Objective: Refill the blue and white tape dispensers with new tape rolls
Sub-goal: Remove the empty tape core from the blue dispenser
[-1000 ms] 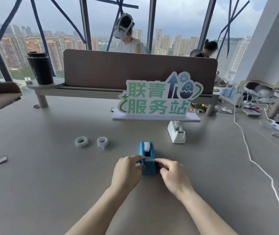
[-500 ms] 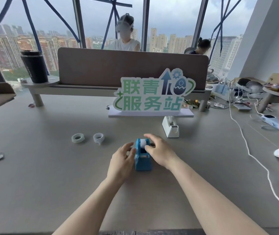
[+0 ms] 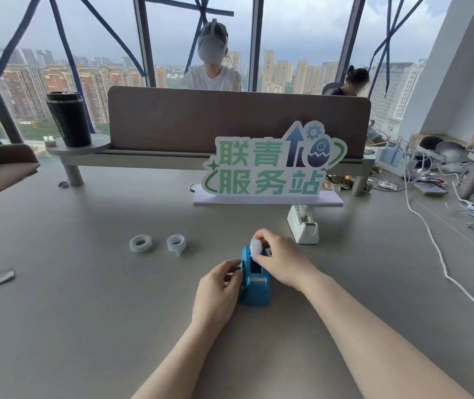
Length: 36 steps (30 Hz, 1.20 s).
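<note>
Two hands at the blue dispenser

Two hands work a blue tape dispenser [image 3: 256, 283] on the desk [image 3: 86, 312]. Left hand [image 3: 215, 292] grips its side; right hand [image 3: 280, 262] pinches a white roll [image 3: 255, 247] above its slot. Beyond the right hand stands the white dispenser [image 3: 302, 224]; two tape rolls [image 3: 141, 243] lie past the left hand.

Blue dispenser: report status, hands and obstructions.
Left hand steadies blue dispenser. Right hand pinches white roll above its slot. Two spare rolls left, white dispenser untouched. Nothing obstructing.

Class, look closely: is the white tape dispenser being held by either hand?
No, the white tape dispenser stands untouched beyond the hands, which work at the blue tape dispenser.
</note>
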Available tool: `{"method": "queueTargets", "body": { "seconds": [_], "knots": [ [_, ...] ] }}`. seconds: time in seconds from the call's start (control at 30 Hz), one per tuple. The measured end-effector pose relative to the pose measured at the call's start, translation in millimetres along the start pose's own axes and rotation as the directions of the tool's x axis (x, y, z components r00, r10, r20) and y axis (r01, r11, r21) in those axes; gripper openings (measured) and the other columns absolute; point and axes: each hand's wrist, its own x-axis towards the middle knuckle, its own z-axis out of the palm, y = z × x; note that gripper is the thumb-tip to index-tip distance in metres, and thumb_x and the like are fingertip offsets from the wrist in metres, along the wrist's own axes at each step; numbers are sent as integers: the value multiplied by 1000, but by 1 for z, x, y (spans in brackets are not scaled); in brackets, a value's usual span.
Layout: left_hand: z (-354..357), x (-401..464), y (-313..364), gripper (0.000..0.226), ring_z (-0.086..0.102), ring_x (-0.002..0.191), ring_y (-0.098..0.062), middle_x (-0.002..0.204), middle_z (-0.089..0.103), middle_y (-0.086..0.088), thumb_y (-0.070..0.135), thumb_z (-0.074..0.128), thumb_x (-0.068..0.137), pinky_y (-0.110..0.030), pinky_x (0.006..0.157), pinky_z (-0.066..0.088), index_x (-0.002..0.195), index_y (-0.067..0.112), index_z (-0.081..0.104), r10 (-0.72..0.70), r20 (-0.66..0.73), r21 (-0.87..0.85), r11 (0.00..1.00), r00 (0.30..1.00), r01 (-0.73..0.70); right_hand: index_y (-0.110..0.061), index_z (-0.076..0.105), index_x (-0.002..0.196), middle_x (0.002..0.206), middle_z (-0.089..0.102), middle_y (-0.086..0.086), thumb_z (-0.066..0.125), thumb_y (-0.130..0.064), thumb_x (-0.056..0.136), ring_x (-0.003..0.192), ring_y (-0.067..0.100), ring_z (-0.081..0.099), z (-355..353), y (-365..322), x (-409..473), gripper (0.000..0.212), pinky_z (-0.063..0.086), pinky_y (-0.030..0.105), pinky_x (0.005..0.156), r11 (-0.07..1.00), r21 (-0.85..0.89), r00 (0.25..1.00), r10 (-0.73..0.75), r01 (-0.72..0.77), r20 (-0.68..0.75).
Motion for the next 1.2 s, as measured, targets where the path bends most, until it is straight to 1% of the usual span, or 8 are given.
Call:
{"method": "queueTargets", "body": {
  "seconds": [0.13,0.27,0.43,0.67,0.77,0.93,1.1,1.2],
  "knots": [
    [-5,4,9,34,66,72,6,78,73,24,10,58,90,-10,65,50,85,43,67,-21,-35,-152,988,999,15,-27,60,111,109,66,-7,65,-18,84,96,13,60,-2,1,-6,29,50,29,82,996,87,997,-13,19,-70],
    [-4,18,21,23,66,70,4,89,75,10,11,61,89,-14,65,48,93,32,71,-6,-17,-175,985,1000,3,-25,65,111,102,60,-6,71,-15,81,91,11,57,0,2,-13,32,41,11,71,993,102,990,-51,65,-128],
    [-2,26,24,20,62,60,6,81,76,2,8,66,84,-6,58,43,98,19,76,3,55,-124,992,999,4,-26,69,108,94,61,-4,75,-19,78,89,16,62,4,2,-19,32,52,31,81,978,201,991,-30,56,-132],
    [-7,20,18,14,73,78,-6,82,78,3,15,76,77,-20,73,54,90,21,77,-22,27,-172,985,999,27,-23,70,110,99,66,-2,76,-16,76,92,16,65,8,0,-19,36,53,37,88,966,258,994,-2,29,-105],
    [-13,20,18,11,73,78,-9,81,78,3,19,79,76,-26,76,56,87,19,77,-15,26,-170,985,1000,19,-26,70,108,101,68,-3,76,-22,78,95,14,64,7,-3,-18,31,53,37,88,965,259,997,-20,40,-80],
    [-23,21,17,7,67,71,-7,76,73,4,20,77,79,-17,66,52,84,16,73,16,19,-104,995,1000,-14,-26,68,107,99,65,-6,73,-26,82,91,13,61,3,-15,-16,25,50,27,81,978,185,996,-86,91,-36],
    [-41,22,14,12,68,78,-2,87,71,1,17,76,78,-16,69,54,82,23,67,92,-36,-34,995,995,-93,-29,63,103,91,64,-11,66,-30,87,78,3,56,4,-36,-11,16,42,19,65,979,134,987,-158,152,32],
    [-60,23,8,12,67,71,-5,79,70,4,11,74,78,-13,67,51,82,19,66,85,-95,-52,995,992,-91,-28,63,100,91,68,-12,67,-30,85,79,0,56,9,-44,-5,15,42,18,68,979,139,988,-154,149,27]
  ]
}}
